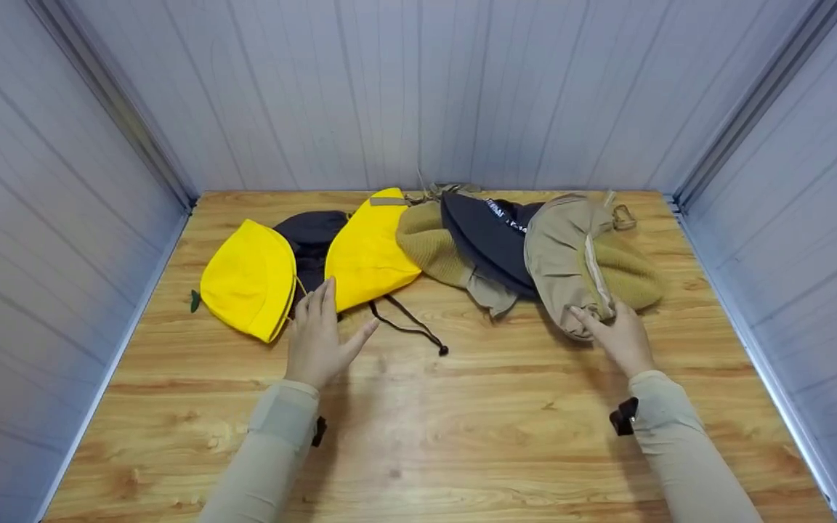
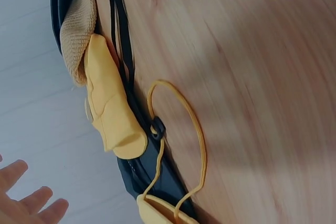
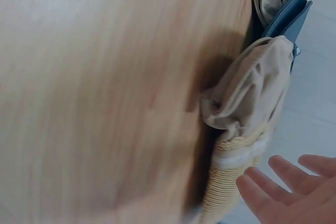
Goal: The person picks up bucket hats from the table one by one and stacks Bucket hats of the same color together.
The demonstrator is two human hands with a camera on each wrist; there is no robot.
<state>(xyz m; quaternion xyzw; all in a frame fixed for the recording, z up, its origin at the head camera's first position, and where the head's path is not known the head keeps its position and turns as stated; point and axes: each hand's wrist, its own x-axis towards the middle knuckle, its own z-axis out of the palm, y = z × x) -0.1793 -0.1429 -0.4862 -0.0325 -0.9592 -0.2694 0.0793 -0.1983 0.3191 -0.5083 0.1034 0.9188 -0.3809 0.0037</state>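
My left hand (image 1: pixel 320 341), fingers extended and thumb spread, hovers in front of a yellow hat (image 1: pixel 248 280) with a green leaf and a second yellow hat (image 1: pixel 375 254). A dark hat (image 1: pixel 313 232) lies partly hidden between them. My right hand (image 1: pixel 618 338) is at the front edge of a khaki fabric hat (image 1: pixel 556 254); its fingers look straight in the right wrist view, beside a tan woven hat (image 3: pixel 223 187) with a white band. Whether they touch is unclear. A navy brimmed hat (image 1: pixel 487 247) overlaps the khaki one, and another woven hat (image 1: pixel 429 243) lies left of it.
The hats form an overlapping row along the back of the wooden table (image 1: pixel 462 428). A black cord (image 1: pixel 407 330) with a toggle trails forward. In the left wrist view a yellow cord loop (image 2: pixel 197 124) lies by the hats. Pale panel walls (image 1: pixel 418 94) enclose three sides.
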